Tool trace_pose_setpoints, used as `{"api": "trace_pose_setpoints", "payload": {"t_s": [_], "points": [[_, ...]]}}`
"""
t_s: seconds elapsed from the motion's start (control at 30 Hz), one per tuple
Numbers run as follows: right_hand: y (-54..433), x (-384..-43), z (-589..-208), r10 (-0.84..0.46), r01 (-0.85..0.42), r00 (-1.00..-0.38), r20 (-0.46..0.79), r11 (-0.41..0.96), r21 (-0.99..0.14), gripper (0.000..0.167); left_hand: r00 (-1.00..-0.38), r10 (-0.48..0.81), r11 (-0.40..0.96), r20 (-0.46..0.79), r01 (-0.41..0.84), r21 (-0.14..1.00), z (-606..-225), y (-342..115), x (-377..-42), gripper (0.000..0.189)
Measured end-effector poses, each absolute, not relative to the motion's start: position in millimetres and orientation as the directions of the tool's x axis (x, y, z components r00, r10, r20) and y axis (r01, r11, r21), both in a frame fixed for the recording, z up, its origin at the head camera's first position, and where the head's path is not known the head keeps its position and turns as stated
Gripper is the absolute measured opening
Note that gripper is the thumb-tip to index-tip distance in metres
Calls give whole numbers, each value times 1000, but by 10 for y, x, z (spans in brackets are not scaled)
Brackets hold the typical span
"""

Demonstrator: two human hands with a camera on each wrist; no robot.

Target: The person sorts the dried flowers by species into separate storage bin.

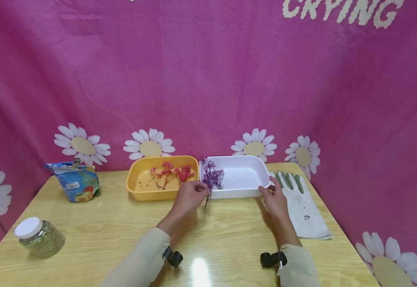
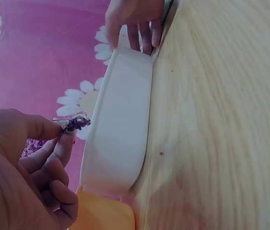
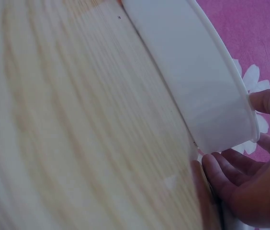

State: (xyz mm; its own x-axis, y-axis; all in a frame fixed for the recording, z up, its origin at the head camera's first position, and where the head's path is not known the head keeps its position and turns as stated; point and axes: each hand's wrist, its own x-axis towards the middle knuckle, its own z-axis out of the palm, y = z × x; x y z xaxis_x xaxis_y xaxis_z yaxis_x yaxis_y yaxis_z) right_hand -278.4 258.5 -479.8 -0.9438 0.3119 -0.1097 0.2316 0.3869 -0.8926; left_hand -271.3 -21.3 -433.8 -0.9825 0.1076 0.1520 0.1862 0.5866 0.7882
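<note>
My left hand [image 1: 191, 195] pinches a sprig of dried purple flowers [image 1: 212, 175] between thumb and fingertips. In the head view its stem points down past the front of the white tray [image 1: 235, 194], and its blooms overlap that tray's left end. Up close in the left wrist view, a small purple tuft [image 2: 77, 123] sticks out of the pinch. My right hand [image 1: 276, 202] grips the white tray's front right corner. The right wrist view shows the thumb [image 3: 262, 101] on the rim and the other fingers beside the corner. Red dried flower sprigs [image 1: 167, 172] lie in the yellow tray [image 1: 158, 195].
Both trays stand side by side against the pink curtain [image 1: 208, 79]. Right of them, several green pods [image 1: 288, 180] lie on a white cloth [image 1: 303, 217]. At the left are a blue pouch [image 1: 75, 183] and a white-lidded jar [image 1: 43, 241] on the wooden table [image 1: 122, 231].
</note>
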Motion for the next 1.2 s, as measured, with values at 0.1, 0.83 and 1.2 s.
{"api": "trace_pose_setpoints", "payload": {"t_s": [0.1,0.83,1.2], "points": [[2599,-2776,-4805,315,236,-942,-112,389,-891,66,-986,110,582,127,167,796,-4336,-202,-2776,11],[2650,-2744,-4813,326,238,-938,-115,367,-900,66,-998,47,615,36,57,786,-4277,-1,-3149,14],[2626,-2757,-4831,320,220,-943,-90,399,-890,65,-1000,10,638,15,18,770,-4260,99,-3259,17]]}}
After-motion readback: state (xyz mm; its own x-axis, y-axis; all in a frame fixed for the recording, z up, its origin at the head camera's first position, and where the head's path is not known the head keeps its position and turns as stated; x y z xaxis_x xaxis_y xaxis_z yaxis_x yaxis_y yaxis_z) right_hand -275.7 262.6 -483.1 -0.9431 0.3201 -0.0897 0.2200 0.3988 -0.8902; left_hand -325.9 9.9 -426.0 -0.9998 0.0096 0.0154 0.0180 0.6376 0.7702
